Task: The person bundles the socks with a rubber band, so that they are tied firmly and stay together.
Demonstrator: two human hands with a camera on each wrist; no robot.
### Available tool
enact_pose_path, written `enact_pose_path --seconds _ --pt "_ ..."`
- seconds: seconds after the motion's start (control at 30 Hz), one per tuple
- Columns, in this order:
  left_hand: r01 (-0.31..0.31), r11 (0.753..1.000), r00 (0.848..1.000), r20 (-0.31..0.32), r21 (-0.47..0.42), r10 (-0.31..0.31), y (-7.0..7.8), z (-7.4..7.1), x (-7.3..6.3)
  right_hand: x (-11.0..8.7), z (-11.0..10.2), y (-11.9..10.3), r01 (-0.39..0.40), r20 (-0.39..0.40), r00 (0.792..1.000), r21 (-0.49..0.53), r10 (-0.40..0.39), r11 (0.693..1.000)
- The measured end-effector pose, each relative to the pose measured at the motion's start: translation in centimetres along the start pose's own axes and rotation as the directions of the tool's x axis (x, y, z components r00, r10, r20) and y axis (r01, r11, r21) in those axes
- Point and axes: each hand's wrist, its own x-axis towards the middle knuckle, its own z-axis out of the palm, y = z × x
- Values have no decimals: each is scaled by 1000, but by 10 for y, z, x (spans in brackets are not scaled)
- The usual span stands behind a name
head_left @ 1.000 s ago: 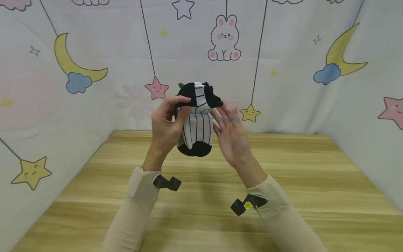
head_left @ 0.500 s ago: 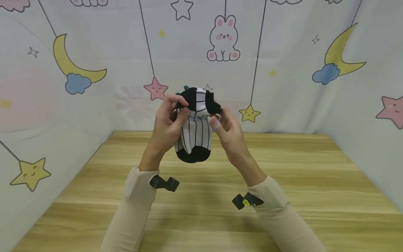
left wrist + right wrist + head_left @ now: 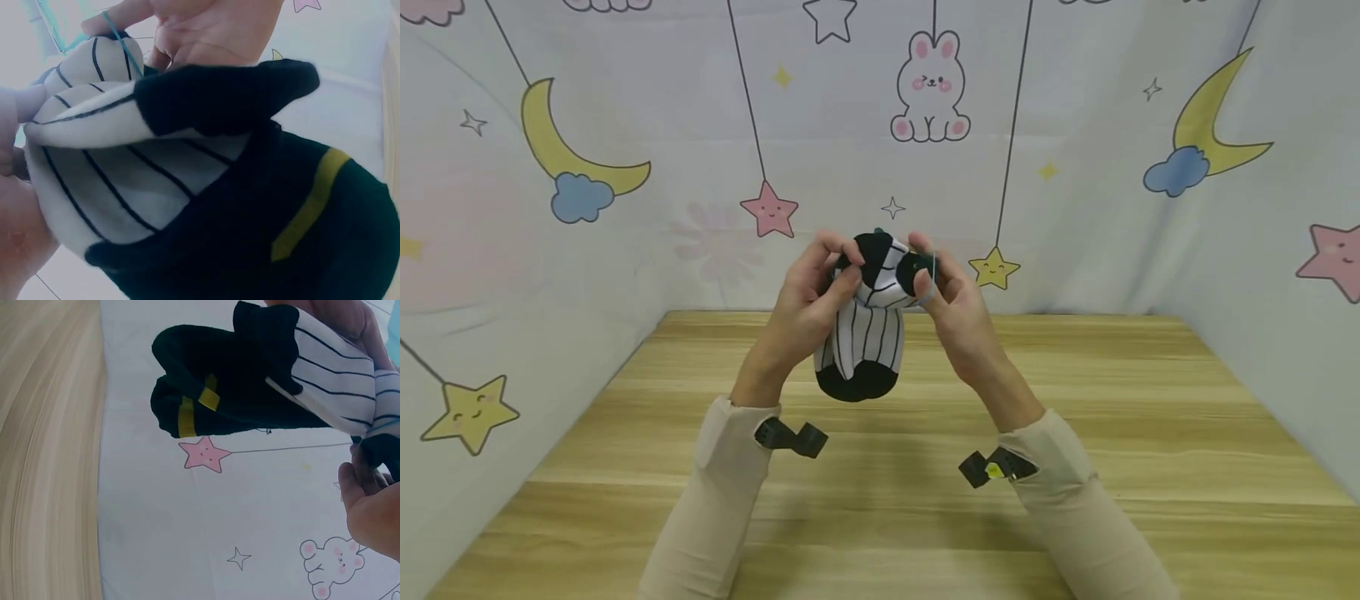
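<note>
A soft bundle of white, black-striped cloth, which looks like socks (image 3: 867,333), hangs above the table with a black end at the bottom. My left hand (image 3: 808,304) pinches its upper left part between thumb and fingers. At the upper right, my right hand (image 3: 962,321) pinches a dark end of the bundle. A thin blue elastic band (image 3: 934,271) stretches across the right thumb and fingers; the left wrist view shows the band (image 3: 122,44) too. In the right wrist view, the socks' dark green ends (image 3: 187,353) carry yellow marks. An opening with striped lining faces the left wrist camera.
The light wood table (image 3: 880,517) spreads below both hands. Behind it and at both sides hangs a white cloth backdrop (image 3: 1097,250) printed with moons, stars and a rabbit. A small black camera sits on each wrist.
The right hand has gone from spread fingers to pinching the bundle's dark right end, with the blue band now around that end. The bundle has dropped slightly and its top has tilted.
</note>
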Motion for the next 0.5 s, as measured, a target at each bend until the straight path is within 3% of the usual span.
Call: enact_pose_path --seconds 0.17,0.33,0.5 --pt "76 995 994 88 -70 -70 1 -1 -2 0 -4 -2 9 80 997 -68 -3 998" --pt "145 981 972 203 -128 -117 -2 4 -2 -1 -8 -2 41 153 988 -138 -20 990" --pt "167 984 959 242 -65 -146 -1 7 -1 -3 -10 -6 105 207 977 -224 -58 969"
